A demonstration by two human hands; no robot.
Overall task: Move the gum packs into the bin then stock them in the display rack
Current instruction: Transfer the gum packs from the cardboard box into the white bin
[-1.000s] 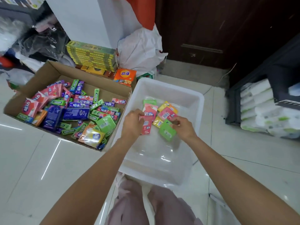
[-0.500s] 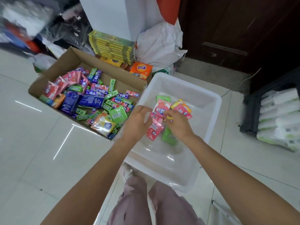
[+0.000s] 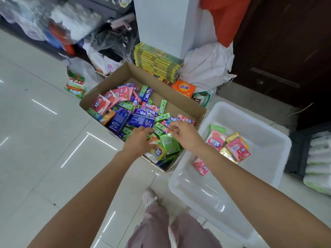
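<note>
Head view: the gum packs lie mostly heaped in the open cardboard box on the floor, with a smaller batch already in the white plastic bin just beside the box's right wall, gathered toward the bin's far left corner. A second ago both hands were down in the bin among that batch; now they have crossed back over the box, so one load has been dropped and the next pick-up is starting, which I judge puts the task early in its first half, with nothing yet stocked and no display rack to be seen. The left hand reaches into the near right corner of the box with fingers spread and fairly straight, touching the pile by a yellow pack but not clearly gripping anything. The right hand hovers above a green pack near the box's right edge, fingers loosely curled, empty as far as I can tell. The packs point every way: the slim green sticks lie flat with long axes running mostly diagonal across the box, the purple cartons roughly parallel to the near edge, the pink pouches leaning at the far left corner. In the bin the pouches lie flat, overlapping, one pink pack apart toward the near side
</note>
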